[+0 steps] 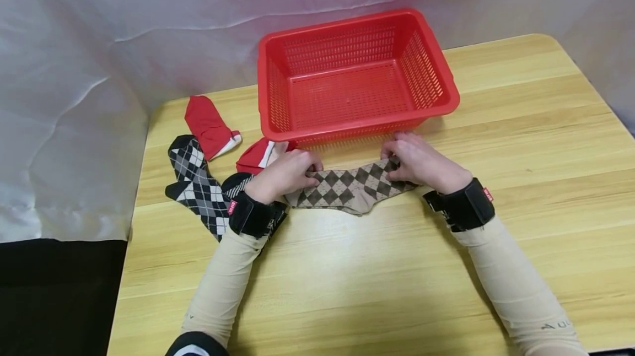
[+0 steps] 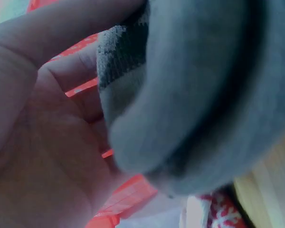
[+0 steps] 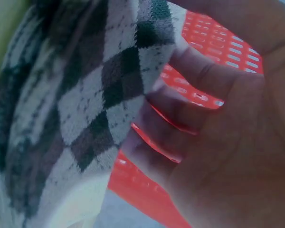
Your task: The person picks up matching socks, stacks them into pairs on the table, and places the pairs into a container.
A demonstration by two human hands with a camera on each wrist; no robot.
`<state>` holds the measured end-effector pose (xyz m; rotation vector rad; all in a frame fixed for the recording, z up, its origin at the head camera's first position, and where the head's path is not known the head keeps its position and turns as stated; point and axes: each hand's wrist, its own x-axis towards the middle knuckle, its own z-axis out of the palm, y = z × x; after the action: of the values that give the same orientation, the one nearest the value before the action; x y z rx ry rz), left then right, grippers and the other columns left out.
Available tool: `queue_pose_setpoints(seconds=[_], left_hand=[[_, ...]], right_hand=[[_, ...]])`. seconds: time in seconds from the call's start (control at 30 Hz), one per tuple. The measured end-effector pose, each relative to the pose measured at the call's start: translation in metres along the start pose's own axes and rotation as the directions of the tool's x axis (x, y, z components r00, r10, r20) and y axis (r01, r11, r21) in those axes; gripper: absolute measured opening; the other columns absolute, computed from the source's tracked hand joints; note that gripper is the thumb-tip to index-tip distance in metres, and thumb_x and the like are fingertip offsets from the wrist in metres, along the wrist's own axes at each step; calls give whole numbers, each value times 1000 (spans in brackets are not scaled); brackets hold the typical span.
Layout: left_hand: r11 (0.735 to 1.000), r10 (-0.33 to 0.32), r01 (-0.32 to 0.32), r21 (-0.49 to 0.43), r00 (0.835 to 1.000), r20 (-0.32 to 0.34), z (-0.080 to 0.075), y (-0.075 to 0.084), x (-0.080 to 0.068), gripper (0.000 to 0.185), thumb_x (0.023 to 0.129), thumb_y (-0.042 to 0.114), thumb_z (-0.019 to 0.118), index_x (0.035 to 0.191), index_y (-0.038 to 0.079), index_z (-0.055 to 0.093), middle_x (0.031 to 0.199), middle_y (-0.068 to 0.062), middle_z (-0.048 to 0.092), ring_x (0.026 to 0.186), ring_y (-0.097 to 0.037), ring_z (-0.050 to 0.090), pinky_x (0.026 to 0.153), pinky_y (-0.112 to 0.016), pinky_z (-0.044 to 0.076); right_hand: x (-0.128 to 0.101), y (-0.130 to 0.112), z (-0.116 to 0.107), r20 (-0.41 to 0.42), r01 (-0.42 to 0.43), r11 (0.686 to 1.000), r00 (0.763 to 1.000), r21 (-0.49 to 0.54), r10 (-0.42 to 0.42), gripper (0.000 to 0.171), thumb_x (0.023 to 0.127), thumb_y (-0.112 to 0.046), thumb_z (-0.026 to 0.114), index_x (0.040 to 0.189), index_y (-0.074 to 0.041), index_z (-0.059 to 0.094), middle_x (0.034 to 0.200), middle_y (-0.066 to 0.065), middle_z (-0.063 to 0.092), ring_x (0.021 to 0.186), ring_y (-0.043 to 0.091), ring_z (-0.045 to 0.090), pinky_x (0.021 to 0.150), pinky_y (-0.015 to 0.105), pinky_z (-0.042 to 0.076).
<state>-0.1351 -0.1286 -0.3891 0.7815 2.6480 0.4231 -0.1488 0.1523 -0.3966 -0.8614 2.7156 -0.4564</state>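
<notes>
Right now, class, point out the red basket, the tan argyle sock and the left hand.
red basket [image 1: 448,72]: head view, right rim.
tan argyle sock [image 1: 347,185]: head view, middle of sock.
left hand [image 1: 285,174]: head view, back of hand.

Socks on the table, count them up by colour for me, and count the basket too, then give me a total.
Beige-and-brown argyle sock, held at its ends by the left hand and the right hand: 1
Black-and-white argyle sock: 1
Red socks, far one and one by the basket: 2
Red basket: 1
Total: 5
</notes>
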Motion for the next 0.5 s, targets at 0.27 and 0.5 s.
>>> queue_pose_setpoints(seconds=[0.27, 0.5], left_hand=[[999, 32, -31, -42, 999, 25, -5, 4, -2, 13, 87, 7, 69, 99, 7, 65, 89, -5, 65, 82, -17, 58, 78, -31, 48], [995, 77, -73, -71, 995, 62, -21, 14, -18, 20, 88, 1, 64, 108, 6, 65, 94, -5, 68, 77, -14, 58, 77, -29, 49]], right_hand=[[0, -7, -3, 29, 6, 997, 1000, 73, -8, 24, 75, -3, 78, 96, -4, 66, 88, 8, 66, 81, 20, 57, 76, 37, 50], [-7, -16, -17, 62, 118, 987, 990, 108, -125, 16, 79, 1, 68, 76, -12, 60, 72, -1, 54, 68, 12, 48, 64, 27, 40]])
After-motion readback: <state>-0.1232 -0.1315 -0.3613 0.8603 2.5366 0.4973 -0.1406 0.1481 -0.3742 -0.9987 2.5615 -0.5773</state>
